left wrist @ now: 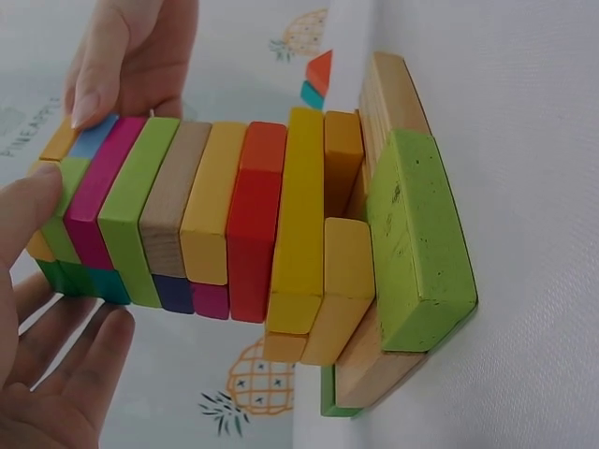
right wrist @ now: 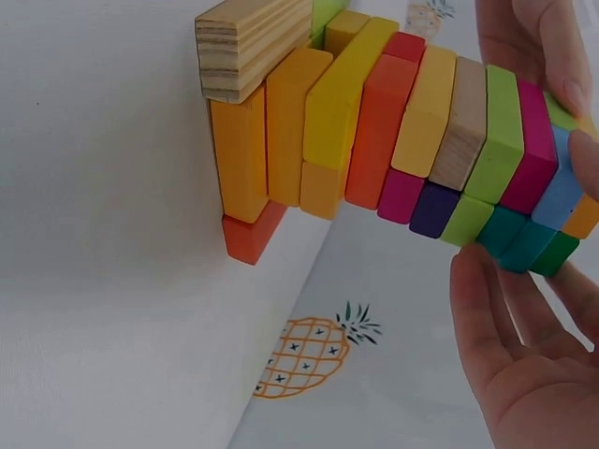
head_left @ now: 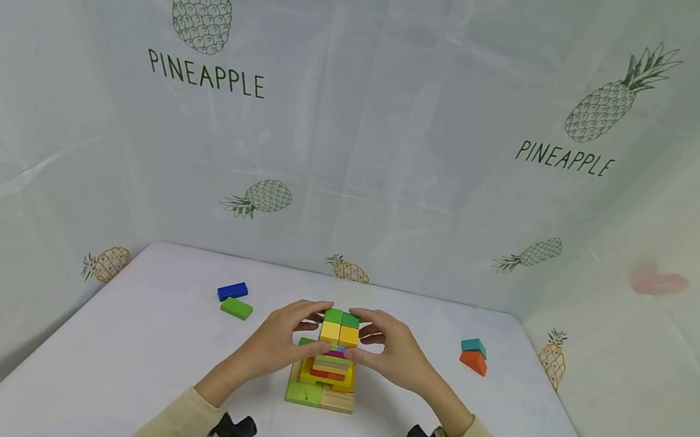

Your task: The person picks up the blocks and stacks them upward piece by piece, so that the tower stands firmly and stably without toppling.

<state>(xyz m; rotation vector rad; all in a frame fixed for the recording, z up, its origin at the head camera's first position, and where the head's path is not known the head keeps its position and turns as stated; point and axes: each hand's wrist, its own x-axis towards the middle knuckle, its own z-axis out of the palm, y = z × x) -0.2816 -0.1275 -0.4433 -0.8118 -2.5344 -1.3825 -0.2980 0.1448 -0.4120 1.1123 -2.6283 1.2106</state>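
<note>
A tower of coloured wooden blocks (head_left: 331, 363) stands in the middle of the table. My left hand (head_left: 275, 338) and right hand (head_left: 400, 354) hold its upper layers from either side, thumbs at the front and fingers round the far side. In the left wrist view the left thumb lies on a small light green block (left wrist: 71, 201), while the right thumb rests by a blue block (left wrist: 92, 140). Below are magenta, green, plain wood, yellow and red layers. At the base show a thick light green block (left wrist: 423, 248) and a plain wood block (right wrist: 253, 49).
On the left side of the table lie a blue block (head_left: 232, 291) and a green block (head_left: 237, 308). To the right, a teal block (head_left: 474, 346) sits against an orange-red block (head_left: 473, 363). A pineapple-print curtain (head_left: 385, 143) hangs behind the white table (head_left: 122, 365).
</note>
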